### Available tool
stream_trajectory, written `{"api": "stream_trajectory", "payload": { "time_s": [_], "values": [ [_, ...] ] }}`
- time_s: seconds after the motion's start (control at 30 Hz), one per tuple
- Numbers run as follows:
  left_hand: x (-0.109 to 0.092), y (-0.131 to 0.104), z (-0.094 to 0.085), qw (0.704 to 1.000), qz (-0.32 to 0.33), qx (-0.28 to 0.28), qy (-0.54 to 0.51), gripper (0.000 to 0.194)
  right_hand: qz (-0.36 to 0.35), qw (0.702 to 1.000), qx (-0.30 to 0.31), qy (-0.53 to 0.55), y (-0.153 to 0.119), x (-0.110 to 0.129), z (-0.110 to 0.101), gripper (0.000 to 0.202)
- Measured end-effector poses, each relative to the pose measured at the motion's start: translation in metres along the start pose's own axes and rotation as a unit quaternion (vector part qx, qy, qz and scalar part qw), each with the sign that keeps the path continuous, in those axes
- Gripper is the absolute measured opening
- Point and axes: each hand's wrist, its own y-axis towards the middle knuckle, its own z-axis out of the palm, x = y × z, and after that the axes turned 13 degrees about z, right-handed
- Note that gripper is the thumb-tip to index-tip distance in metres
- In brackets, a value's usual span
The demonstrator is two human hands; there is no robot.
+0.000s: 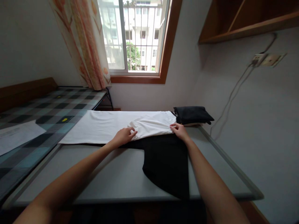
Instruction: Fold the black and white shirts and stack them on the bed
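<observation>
A white and black T-shirt (102, 124) lies spread across the grey-white table, its white side along the back. One black part (167, 165), shaped like a sleeve, stretches toward me to the table's front edge. Over the white cloth lies a creased, folded white part (151, 126). My left hand (124, 136) is closed at the left end of that creased part, fingers bent and thumb near the forefinger. At its right end, near the shirt's far right edge, my right hand (179, 130) pinches the white cloth.
Folded dark clothing (193, 115) is stacked at the table's back right, beside the shirt. On the left stands a bed with a checked cover (77, 99), bearing a sheet of paper (18, 135). Cables (230, 96) hang from a wall socket on the right.
</observation>
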Motion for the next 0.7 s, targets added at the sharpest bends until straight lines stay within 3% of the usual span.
{"api": "stream_trajectory", "payload": {
  "time_s": [0.1,0.2,0.7],
  "values": [
    [-0.001,-0.019,0.007,0.992,0.047,-0.005,-0.118,0.035,0.002,1.0,0.001,0.007,0.0,0.0,-0.001,0.028],
    [0.001,-0.026,0.016,0.983,0.07,-0.019,-0.17,0.033,-0.004,1.0,0.011,0.025,-0.001,0.002,-0.004,0.032],
    [0.0,-0.033,0.026,0.988,0.111,-0.024,-0.105,0.033,0.03,0.991,0.059,0.113,-0.004,0.007,-0.012,0.043]
  ]
}}
